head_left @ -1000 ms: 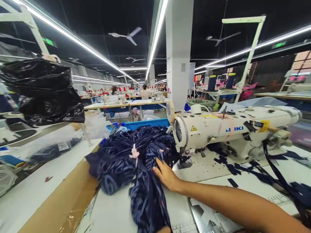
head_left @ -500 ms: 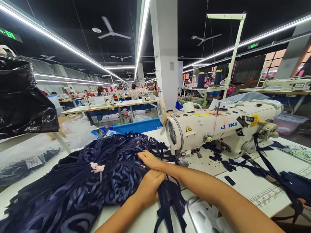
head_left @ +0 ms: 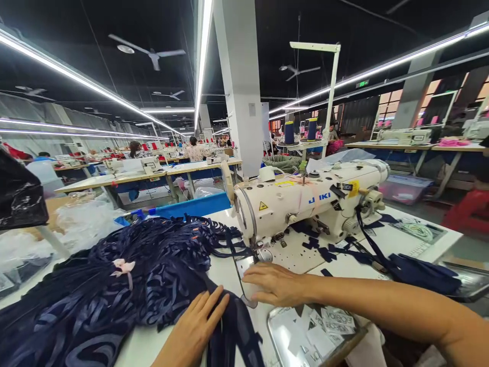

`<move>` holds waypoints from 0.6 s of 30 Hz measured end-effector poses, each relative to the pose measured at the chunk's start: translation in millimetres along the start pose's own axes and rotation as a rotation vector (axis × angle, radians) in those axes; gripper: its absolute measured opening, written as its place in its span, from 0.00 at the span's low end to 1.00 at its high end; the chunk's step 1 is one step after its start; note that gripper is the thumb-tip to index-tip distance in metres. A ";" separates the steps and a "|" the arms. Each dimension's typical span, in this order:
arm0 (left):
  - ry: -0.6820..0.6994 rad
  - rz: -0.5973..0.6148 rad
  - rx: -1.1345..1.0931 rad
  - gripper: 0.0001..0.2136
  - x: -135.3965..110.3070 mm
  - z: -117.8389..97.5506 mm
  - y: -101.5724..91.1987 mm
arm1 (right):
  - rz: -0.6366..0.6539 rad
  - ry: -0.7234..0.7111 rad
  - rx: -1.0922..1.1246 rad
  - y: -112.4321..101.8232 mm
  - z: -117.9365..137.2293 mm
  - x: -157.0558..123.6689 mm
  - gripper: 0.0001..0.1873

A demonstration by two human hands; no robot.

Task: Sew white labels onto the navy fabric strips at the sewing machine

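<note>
A big heap of dark navy ribbon strips (head_left: 126,285), tied with a pink band (head_left: 124,266), covers the left of the white table (head_left: 420,250). My left hand (head_left: 198,321) lies flat and open on the strips at the heap's near edge. My right hand (head_left: 273,284) rests palm down on the table, fingers stretched left, just in front of the needle area of the cream Juki sewing machine (head_left: 305,201). A thin strip (head_left: 239,275) runs from the heap past my right fingers.
A metal tray of small printed labels (head_left: 317,326) sits under my right forearm. More navy strips (head_left: 416,270) trail right of the machine. A blue bin (head_left: 191,206) stands behind the heap, black plastic (head_left: 19,196) at far left. Other workers sit at distant tables.
The view swung right. My left hand came into view and now lies flat on the strips. My right hand slid off the heap onto the table before the needle.
</note>
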State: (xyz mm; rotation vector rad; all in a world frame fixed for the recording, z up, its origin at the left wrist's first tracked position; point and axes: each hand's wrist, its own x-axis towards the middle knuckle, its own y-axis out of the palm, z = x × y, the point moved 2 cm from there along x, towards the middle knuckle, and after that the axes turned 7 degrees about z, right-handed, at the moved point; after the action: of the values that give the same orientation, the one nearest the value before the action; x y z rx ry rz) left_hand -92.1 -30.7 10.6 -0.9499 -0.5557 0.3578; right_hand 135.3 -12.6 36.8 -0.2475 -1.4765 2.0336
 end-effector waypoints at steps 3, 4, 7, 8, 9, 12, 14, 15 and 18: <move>-0.003 0.183 -0.026 0.35 -0.5 -3.4 -17.0 | -0.063 0.028 -0.103 -13.1 -12.9 -39.7 0.16; -0.006 0.235 -0.041 0.34 2.1 -5.0 -23.5 | -0.093 0.046 -0.126 -17.3 -18.9 -50.5 0.15; -0.019 0.285 -0.075 0.26 13.0 -10.5 -41.1 | -0.172 0.115 -0.181 -32.7 -38.8 -80.0 0.14; -0.019 0.265 -0.067 0.24 16.2 -12.2 -45.1 | -0.198 0.147 -0.188 -39.3 -45.8 -89.6 0.14; -0.015 0.236 -0.046 0.22 18.8 -13.6 -47.7 | -0.229 0.188 -0.187 -46.6 -52.8 -99.1 0.14; 0.022 0.099 0.071 0.25 22.7 -16.4 -48.9 | -0.324 0.356 -0.152 -69.2 -73.1 -124.9 0.12; 0.061 0.013 0.148 0.27 23.3 -17.7 -47.1 | -0.339 0.484 -0.139 -79.5 -83.9 -136.8 0.10; 0.075 -0.018 0.179 0.26 23.4 -18.4 -46.6 | -0.321 0.537 -0.142 -82.2 -87.6 -140.6 0.09; 0.081 -0.031 0.207 0.24 24.1 -22.7 -48.1 | -0.186 0.596 -0.201 -80.2 -89.1 -143.7 0.07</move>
State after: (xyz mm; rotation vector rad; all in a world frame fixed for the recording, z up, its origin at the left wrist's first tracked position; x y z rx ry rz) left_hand -57.0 -59.2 47.6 -0.7518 -0.4500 0.3406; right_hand 321.9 -7.7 49.7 -0.7030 -1.2583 1.4844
